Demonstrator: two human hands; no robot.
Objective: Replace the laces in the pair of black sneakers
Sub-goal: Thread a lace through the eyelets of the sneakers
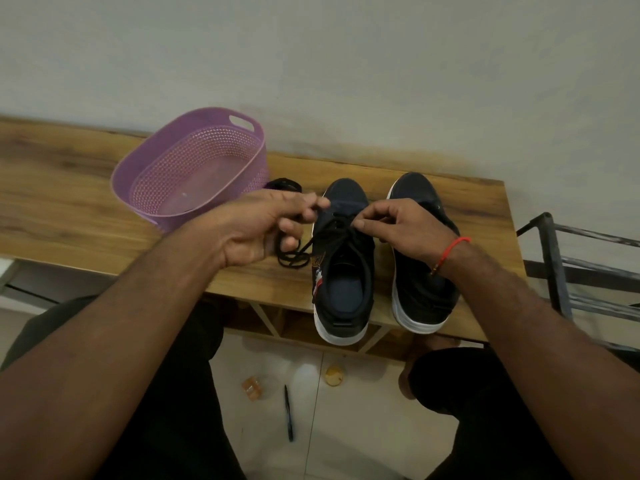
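1. Two black mesh sneakers with white soles (346, 271) stand side by side at the near right edge of the wooden table (69, 202).
2. The left hand (263, 226) pinches the black lace (294, 256) left of the left sneaker.
3. The right hand (405, 230) pinches the lace over its eyelets.

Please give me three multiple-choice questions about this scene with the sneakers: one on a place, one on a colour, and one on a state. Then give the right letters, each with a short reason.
1. Where does the basket stand?
A. on the floor
B. on the table, left of the sneakers
C. on the metal rack

2. What colour is the thread on the person's right wrist?
A. red
B. green
C. white

3. What are the hands doing?
A. resting flat on the table
B. both holding the black lace at the left sneaker
C. lifting the basket

Answers:
1 B: it sits on the table beside the left sneaker.
2 A: the thread is red.
3 B: the left hand and right hand pinch the lace.
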